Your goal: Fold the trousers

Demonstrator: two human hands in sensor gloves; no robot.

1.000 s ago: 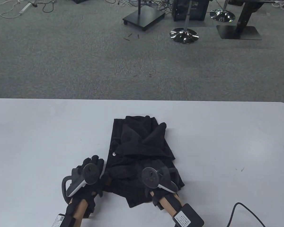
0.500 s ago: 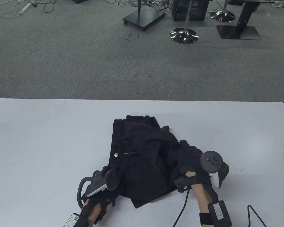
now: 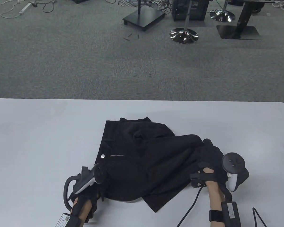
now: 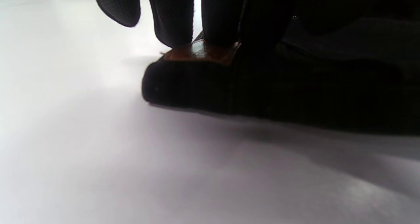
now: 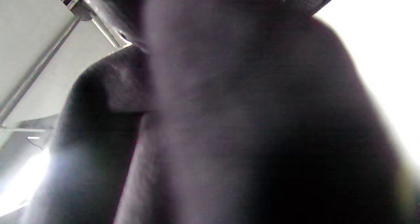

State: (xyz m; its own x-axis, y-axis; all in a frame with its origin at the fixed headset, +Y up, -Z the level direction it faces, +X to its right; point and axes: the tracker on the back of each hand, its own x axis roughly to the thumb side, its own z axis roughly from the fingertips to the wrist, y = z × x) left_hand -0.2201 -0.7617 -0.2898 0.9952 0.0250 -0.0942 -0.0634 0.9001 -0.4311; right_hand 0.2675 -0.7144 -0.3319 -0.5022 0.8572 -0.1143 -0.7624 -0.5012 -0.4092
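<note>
Black trousers (image 3: 142,156) lie bunched on the white table (image 3: 37,132), waistband with a metal button (image 3: 102,155) to the left. My left hand (image 3: 94,186) holds the waistband corner at the near left; in the left wrist view its fingers (image 4: 174,17) press on a brown patch (image 4: 203,51) of the waistband. My right hand (image 3: 210,153) grips a trouser leg and holds it lifted out to the right. The right wrist view is filled by dark cloth (image 5: 246,119) close to the lens.
The table's far edge (image 3: 142,100) runs across mid view, with grey carpet, stand bases (image 3: 184,35) and cables beyond. A black cable (image 3: 191,205) trails from my right wrist over the near table. Bare table lies left and right of the trousers.
My right hand has pulled a trouser leg from the middle out to the right, opening the bundle. My left hand moved onto the waistband corner and the trousers shifted slightly left.
</note>
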